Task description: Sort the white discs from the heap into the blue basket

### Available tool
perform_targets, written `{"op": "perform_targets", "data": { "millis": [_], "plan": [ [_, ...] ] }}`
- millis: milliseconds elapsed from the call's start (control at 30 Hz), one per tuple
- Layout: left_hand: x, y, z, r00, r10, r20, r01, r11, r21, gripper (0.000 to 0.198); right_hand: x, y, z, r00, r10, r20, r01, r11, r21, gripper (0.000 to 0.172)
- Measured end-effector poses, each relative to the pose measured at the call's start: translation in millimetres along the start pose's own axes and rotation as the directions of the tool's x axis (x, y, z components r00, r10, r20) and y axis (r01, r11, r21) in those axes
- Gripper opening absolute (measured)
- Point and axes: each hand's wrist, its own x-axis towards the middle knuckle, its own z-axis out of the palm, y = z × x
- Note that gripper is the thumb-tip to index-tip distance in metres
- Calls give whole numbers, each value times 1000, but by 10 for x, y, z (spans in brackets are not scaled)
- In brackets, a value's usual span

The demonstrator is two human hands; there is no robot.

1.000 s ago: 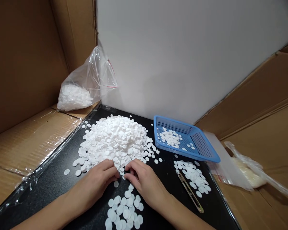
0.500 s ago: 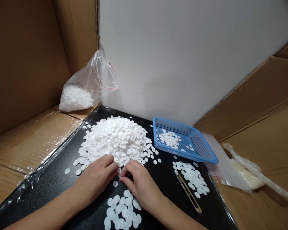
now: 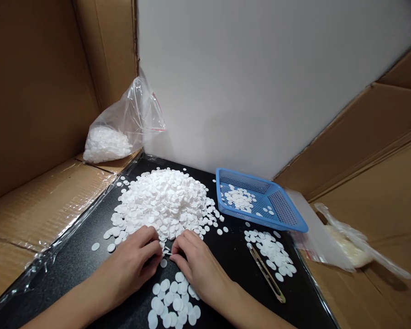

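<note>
A large heap of small white round discs [image 3: 164, 196] lies on the black tabletop [image 3: 78, 269]. At its near edge, my left hand [image 3: 135, 258] has its fingers curled closed; whether a disc is between them is hidden. Close beside it, my right hand [image 3: 200, 262] pinches a thin white disc [image 3: 169, 254], seen nearly edge-on, between thumb and forefinger. A single loose disc [image 3: 163, 263] lies just below my fingertips. Nearer to me, between my forearms, a smaller spread of flat discs [image 3: 174, 304] is laid out.
Right of the heap stands a blue perforated basket [image 3: 296, 221] with some discs inside. In front of it lie another small group of discs [image 3: 272, 251] and metal tweezers [image 3: 267, 274]. Clear bags sit on cardboard at the left [image 3: 109, 144] and right [image 3: 349, 249].
My hands have drawn slightly apart at the fingertips. The disc at my right fingertips has turned from face-on to nearly edge-on. The view has shifted a little.
</note>
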Motion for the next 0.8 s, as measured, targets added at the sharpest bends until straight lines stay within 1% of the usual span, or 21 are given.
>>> {"op": "perform_targets", "data": {
  "millis": [67,133,200,267,333,467,600,667,700,733,800],
  "plan": [
    [-63,37,-36,993,-102,54,108,988,-108,17,-8,5,-15,1000,1,25,-1,1000,8,22],
    [-119,61,-63,974,-205,100,221,957,-188,16,-20,2,-29,999,22,38,-23,999,35,24],
    [-153,74,-79,951,-284,126,308,916,-257,15,-39,-7,-36,998,39,40,-42,997,58,26],
    [-159,82,-90,933,-329,145,359,874,-327,14,-63,-16,-39,998,43,36,-46,997,65,27],
    [-141,91,-103,922,-348,172,388,833,-394,13,-84,-23,-44,999,39,27,-41,997,62,26],
    [-98,119,-125,911,-354,211,412,781,-469,9,-95,-15,-57,999,35,20,-37,997,65,24],
    [-99,129,-119,912,-349,218,411,801,-437,13,-85,39,-32,1000,24,7,-25,993,118,27],
    [-113,122,-106,925,-324,199,380,820,-429,14,-91,75,-19,999,-41,-23,43,995,95,28],
    [-121,117,-99,934,-306,186,357,830,-429,14,-98,90,-21,995,-99,-22,100,994,52,28],
    [-127,113,-93,942,-286,173,334,841,-426,15,-108,100,-31,986,-165,0,165,986,-2,27],
    [-135,109,-85,950,-270,158,312,856,-411,15,-128,105,-78,959,-267,96,276,956,-101,23]
  ]
}}
